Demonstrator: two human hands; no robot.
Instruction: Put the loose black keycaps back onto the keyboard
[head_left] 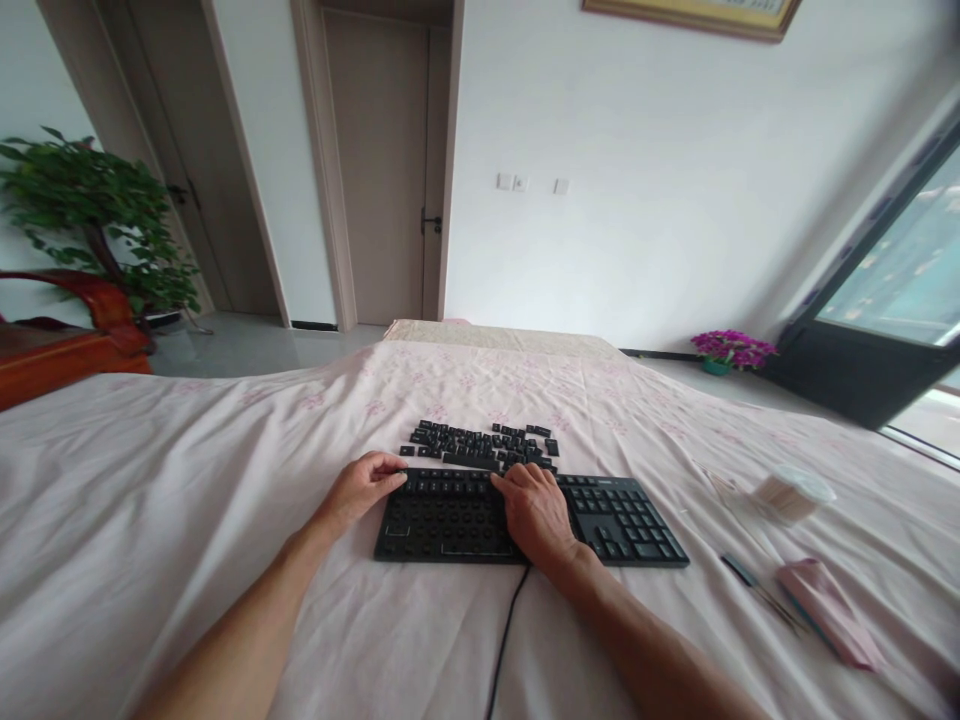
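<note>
Bare forearms cross a pink-flowered sheet to a black computer keyboard, its long axis left to right, left hand at its far-left corner, right hand curled over its middle, loose keycaps just beyond; whether either grips anything is unclear.

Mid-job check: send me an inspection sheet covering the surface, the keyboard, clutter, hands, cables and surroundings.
Surface: floral sheet, wrinkled.
Job's things: black keyboard, much of its left side bare, number pad capped; loose keycaps scattered beyond its far edge.
Clutter: round tub, slim dark tool, pink cloth, all right of the keyboard.
Hands: left hand, fingers at the far left corner; right hand over the middle, fingers near the far row; exact grip unclear.
Cables: one black cable from the near edge, running out of view.
Surroundings: doors ahead, leafy plant left, purple flowers right.
</note>
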